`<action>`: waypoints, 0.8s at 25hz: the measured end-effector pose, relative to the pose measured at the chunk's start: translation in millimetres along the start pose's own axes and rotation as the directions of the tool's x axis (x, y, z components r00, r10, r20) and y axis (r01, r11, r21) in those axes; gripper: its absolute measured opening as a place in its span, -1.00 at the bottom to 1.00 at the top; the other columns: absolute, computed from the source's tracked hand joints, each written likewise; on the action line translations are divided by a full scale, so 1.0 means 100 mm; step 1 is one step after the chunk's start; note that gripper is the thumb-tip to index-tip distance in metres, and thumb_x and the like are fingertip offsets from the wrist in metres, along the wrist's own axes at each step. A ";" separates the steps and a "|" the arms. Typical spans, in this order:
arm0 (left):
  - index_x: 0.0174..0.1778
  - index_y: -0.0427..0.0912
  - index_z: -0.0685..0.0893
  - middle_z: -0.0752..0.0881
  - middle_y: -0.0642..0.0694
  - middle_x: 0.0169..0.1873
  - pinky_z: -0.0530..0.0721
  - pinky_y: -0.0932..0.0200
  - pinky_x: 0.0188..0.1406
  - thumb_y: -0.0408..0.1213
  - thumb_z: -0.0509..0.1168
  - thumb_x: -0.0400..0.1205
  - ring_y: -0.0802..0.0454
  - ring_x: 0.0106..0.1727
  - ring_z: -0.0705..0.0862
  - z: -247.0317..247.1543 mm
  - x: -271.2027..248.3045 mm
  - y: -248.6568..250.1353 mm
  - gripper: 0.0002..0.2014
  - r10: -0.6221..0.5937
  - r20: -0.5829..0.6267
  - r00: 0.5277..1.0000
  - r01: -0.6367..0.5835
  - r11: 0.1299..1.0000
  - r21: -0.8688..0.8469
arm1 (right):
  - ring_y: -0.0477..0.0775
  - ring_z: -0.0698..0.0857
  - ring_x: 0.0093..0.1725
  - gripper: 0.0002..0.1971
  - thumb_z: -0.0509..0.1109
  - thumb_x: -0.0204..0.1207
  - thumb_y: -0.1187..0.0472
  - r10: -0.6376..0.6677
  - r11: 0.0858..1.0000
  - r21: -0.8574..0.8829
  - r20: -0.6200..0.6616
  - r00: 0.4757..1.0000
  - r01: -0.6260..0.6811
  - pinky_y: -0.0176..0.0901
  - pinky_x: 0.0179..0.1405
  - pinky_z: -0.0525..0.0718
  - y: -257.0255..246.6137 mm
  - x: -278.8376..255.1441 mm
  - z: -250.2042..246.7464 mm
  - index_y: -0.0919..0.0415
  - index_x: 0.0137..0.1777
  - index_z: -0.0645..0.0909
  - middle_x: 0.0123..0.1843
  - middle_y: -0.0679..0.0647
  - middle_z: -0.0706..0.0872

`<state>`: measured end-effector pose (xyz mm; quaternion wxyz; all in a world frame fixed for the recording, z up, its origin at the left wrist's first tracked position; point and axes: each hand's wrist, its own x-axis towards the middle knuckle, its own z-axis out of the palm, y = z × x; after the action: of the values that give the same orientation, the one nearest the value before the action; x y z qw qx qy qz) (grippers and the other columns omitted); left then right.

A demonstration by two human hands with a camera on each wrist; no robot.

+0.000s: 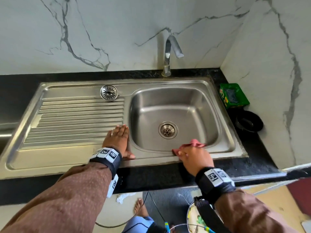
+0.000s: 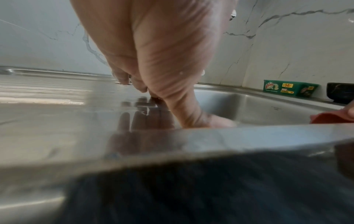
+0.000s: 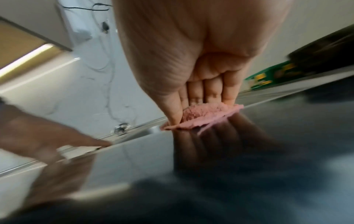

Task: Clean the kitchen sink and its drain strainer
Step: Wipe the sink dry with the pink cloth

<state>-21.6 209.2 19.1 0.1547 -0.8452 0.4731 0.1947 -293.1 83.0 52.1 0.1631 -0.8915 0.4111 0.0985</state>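
Wiping the front rim of the sink [image 1: 223, 149] with a pink cloth [image 1: 193, 144] pinned under the right hand [image 1: 196, 158], fingers [image 3: 209, 91] straight and pressing rather than gripping, though blur makes the exact hold hard to judge. Bracing with the left hand [image 1: 118, 140] spread flat, holding nothing, beside the basin. Drain strainer [image 1: 109, 92] parked up on the drainboard, apart from the drain [image 1: 167, 130]; next, probably carrying the wipe along the rim, with steady downward pressure.
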 end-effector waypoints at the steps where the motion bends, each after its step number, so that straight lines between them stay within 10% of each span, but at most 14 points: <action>1: 0.72 -0.22 -0.23 -0.23 -0.13 0.72 -0.16 -0.12 0.70 0.47 0.43 0.23 -0.12 0.74 -0.23 -0.03 0.04 -0.02 0.40 0.012 0.013 1.000 -0.012 1.000 0.019 | 0.19 0.73 0.10 -0.72 0.14 0.72 -0.06 -0.077 0.996 -0.048 0.078 0.994 0.080 0.01 0.06 0.74 -0.24 0.07 0.01 -0.09 0.18 0.67 0.15 0.15 0.67; 8: 0.55 -0.35 -0.59 -0.62 -0.35 0.54 -0.38 -0.21 0.65 0.62 0.41 -0.13 -0.31 0.57 -0.59 -0.18 0.47 -0.13 0.76 0.095 0.190 0.977 -0.108 0.992 0.060 | 0.22 0.77 -0.04 -0.52 0.24 0.52 -0.26 -0.182 0.979 0.156 0.398 0.899 0.129 -0.08 -0.03 0.75 -1.07 0.99 0.13 0.09 -0.08 0.81 -0.13 0.10 0.81; 12: 0.51 -0.33 -0.65 -0.69 -0.33 0.48 -0.39 -0.25 0.64 0.66 0.36 -0.24 -0.34 0.52 -0.67 -0.17 0.52 -0.17 0.80 0.147 0.168 0.975 -0.145 0.989 -0.021 | 0.04 0.74 -0.28 -0.79 0.50 0.48 -0.01 -0.106 0.794 0.587 0.391 0.914 -0.159 -0.11 -0.11 0.73 -1.12 1.38 0.53 0.11 -0.13 0.85 -0.30 0.08 0.83; 14: 0.53 -0.29 -0.64 -0.68 -0.27 0.51 -0.42 -0.19 0.63 0.71 0.31 -0.26 -0.28 0.54 -0.66 -0.13 0.55 -0.24 0.81 0.200 0.108 0.974 -0.189 0.977 -0.102 | 0.06 0.66 -0.29 -0.79 0.54 0.47 0.09 0.009 0.556 0.748 0.431 0.902 -0.363 -0.07 -0.14 0.66 -1.23 1.54 0.75 0.25 -0.25 0.81 -0.37 0.10 0.75; 16: 0.56 -0.29 -0.60 -0.65 -0.25 0.54 -0.41 -0.14 0.64 0.70 0.33 -0.18 -0.24 0.59 -0.61 -0.10 0.57 -0.28 0.76 0.220 0.078 0.972 -0.209 0.969 -0.128 | 0.16 0.69 -0.17 -0.80 0.51 0.52 0.28 0.062 0.120 0.855 0.501 0.863 -0.505 0.00 -0.01 0.69 -1.39 1.77 0.78 0.36 -0.30 0.77 -0.24 0.21 0.76; 18: 0.57 -0.27 -0.59 -0.64 -0.23 0.55 -0.38 -0.10 0.66 0.52 0.50 -0.06 -0.23 0.62 -0.56 -0.12 0.56 -0.24 0.71 0.182 0.058 0.982 -0.175 0.978 -0.116 | 0.20 0.71 -0.15 -0.86 0.45 0.56 0.39 0.063 -0.200 0.867 0.477 0.877 -0.457 0.00 0.01 0.74 -1.51 2.13 0.63 0.32 -0.21 0.79 -0.20 0.25 0.78; 20: 0.54 -0.20 -0.65 -0.68 -0.21 0.53 -0.43 -0.09 0.62 0.53 0.46 -0.23 -0.22 0.60 -0.60 -0.19 0.55 -0.18 0.78 0.128 0.077 0.989 -0.112 0.977 -0.181 | 0.17 0.66 -0.22 -0.92 0.45 0.56 0.40 0.100 -0.328 0.882 0.389 0.916 -0.339 -0.09 -0.18 0.70 -1.56 2.60 0.40 0.33 -0.12 0.78 -0.26 0.23 0.73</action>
<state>23.9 169.4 11.0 0.0883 -0.8160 0.4969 0.2820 -8.4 10.8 -33.1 0.8121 -0.2975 0.4722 -0.1707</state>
